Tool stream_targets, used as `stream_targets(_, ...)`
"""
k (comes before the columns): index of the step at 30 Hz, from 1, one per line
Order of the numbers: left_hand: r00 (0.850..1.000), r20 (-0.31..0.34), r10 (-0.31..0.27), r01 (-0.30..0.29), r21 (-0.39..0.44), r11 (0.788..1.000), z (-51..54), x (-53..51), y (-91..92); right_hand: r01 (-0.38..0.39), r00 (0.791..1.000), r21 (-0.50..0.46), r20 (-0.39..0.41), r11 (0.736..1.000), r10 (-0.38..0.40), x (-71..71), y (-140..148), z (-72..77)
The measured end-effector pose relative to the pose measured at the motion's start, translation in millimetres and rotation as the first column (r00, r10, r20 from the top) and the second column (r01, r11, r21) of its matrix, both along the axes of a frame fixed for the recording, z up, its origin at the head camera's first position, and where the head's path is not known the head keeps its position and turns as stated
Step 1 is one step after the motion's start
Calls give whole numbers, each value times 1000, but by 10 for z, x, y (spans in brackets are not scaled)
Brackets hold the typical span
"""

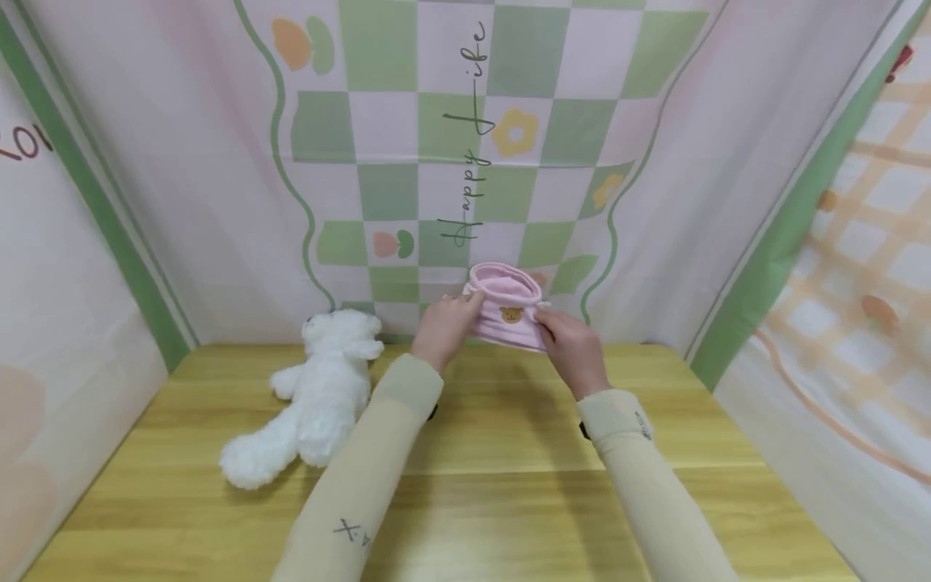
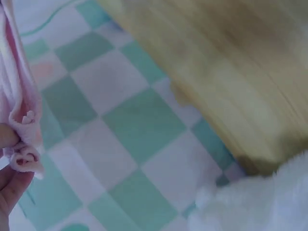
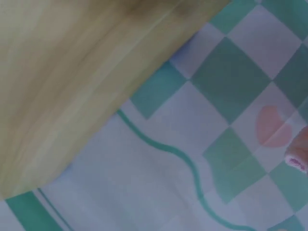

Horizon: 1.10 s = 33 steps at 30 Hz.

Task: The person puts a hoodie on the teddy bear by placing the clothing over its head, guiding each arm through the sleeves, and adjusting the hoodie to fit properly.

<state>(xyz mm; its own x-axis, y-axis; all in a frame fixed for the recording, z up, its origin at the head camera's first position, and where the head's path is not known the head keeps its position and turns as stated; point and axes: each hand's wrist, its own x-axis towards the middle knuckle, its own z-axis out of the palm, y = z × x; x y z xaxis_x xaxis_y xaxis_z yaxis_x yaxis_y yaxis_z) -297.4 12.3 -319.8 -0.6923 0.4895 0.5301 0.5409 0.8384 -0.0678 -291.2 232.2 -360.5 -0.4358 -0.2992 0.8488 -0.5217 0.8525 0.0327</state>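
Note:
A small pink garment point(image 1: 505, 333) with a bear face on its front is held up above the far edge of the table, its round opening facing up. The left hand point(image 1: 445, 327) pinches its left side, and the right hand point(image 1: 575, 347) pinches its right side. In the left wrist view the left hand's fingers point(image 2: 14, 190) grip the rolled pink cloth point(image 2: 19, 91) at the frame's left edge. Only a bit of pink cloth point(image 3: 298, 154) shows at the right edge of the right wrist view.
A white plush toy point(image 1: 330, 388) lies on the wooden table point(image 1: 494, 501), left of the left arm, its head near the back edge. Behind the table hangs a green and white checkered curtain point(image 1: 451, 121), with printed cloth on both sides.

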Motion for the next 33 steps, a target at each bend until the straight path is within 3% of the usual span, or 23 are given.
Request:
stream_targets(4,997,75,-4,4,0,1000,144,-10,-236,-28,1000,5,-10,1000,28,-53,-224,79)
stream_targets(10,999,44,10,-11,18,1000,249,-17,-668,-65,998,20,18,998,65,-79,-610,186)
stream_targets(14,997,77,13,-17,42,999,307,13,-954,-77,996,41,46,996,75,-61,-868,237)
stream_targets(23,999,51,15,-18,51,999,251,100,-1609,-133,991,200,58,971,124,-42,-1396,227)
stream_targets(28,998,67,3,-8,73,997,200,184,-1889,-151,986,200,100,968,133,3,-1651,179)
stream_targets(33,996,84,35,-43,87,995,114,266,-2139,-184,978,243,140,953,153,43,-1901,168)
